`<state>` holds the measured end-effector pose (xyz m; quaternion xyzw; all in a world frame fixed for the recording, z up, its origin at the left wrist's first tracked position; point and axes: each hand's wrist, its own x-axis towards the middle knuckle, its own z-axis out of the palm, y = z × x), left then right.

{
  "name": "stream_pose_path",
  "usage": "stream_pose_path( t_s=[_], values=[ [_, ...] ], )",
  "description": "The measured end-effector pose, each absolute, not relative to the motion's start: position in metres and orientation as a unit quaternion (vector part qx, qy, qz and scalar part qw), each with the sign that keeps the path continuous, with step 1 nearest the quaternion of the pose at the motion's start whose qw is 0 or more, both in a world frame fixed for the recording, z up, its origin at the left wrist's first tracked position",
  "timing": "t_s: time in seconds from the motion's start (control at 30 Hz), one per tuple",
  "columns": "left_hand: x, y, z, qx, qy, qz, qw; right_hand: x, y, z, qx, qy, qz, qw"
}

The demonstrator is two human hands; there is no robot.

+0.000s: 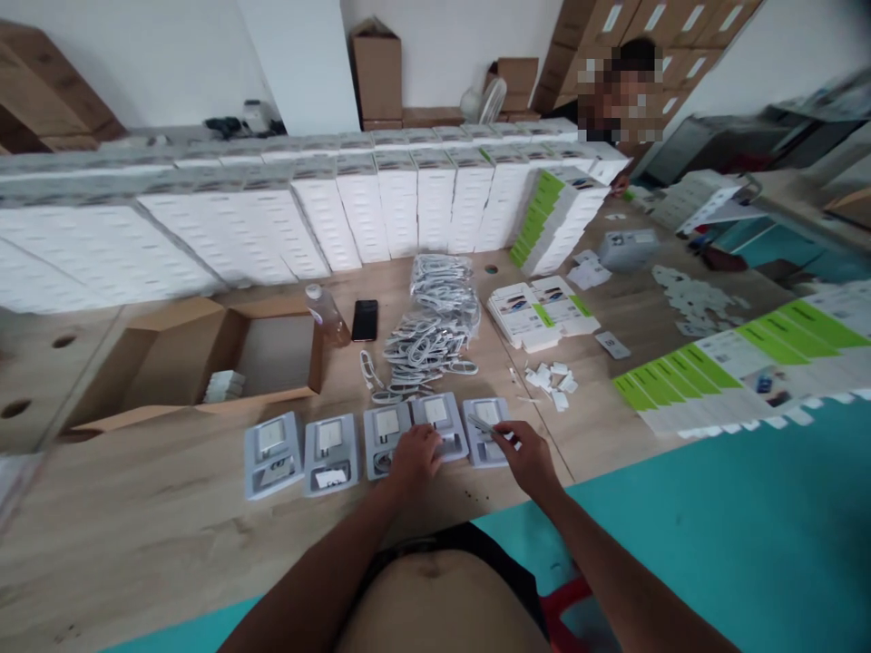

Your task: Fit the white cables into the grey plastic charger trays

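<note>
In front of me several grey plastic trays stand in a row, each with a white charger block in its upper part. My left hand (415, 458) lies over the adjoining edges of the third tray (369, 444) and the fourth tray (460, 426). Its fingers are curled downward, and whatever is under them is hidden. A coiled cable shows in the third tray by my wrist. My right hand (529, 458) pinches a bundled light-grey cable (482, 424) above the rightmost tray (491, 459). Small printed cards lie in the two left trays.
Beyond the trays lies a pile of bundled cables (428, 340). An open cardboard box (224, 345), a bottle (327, 317) and a phone (365, 320) are to its left. Small white pieces (552, 381) and printed boxes (541, 308) lie right. White box stacks (354, 213) line the back; a person (599, 118) is beyond.
</note>
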<state>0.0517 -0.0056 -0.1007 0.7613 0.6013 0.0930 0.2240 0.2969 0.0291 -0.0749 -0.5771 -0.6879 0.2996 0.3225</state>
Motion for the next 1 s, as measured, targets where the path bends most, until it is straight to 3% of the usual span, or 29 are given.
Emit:
stream_pose_path(
  t_s=[0.27,0.47,0.7,1.0],
  values=[
    [0.055,0.017,-0.108,0.768,0.605,0.06,0.204,0.283,0.003,-0.096,-0.442,-0.831,0.257,0.22],
    [0.05,0.017,-0.108,0.775,0.591,0.055,0.218,0.242,0.004,-0.111,-0.465,-0.837,0.237,0.166],
    [0.031,-0.005,-0.094,0.837,0.48,0.088,0.247,0.243,0.014,-0.121,-0.39,-0.906,0.152,0.067],
    [0.043,-0.028,-0.1,0.837,0.483,0.01,0.257,0.232,0.024,-0.107,-0.339,-0.924,0.174,-0.013]
  ],
)
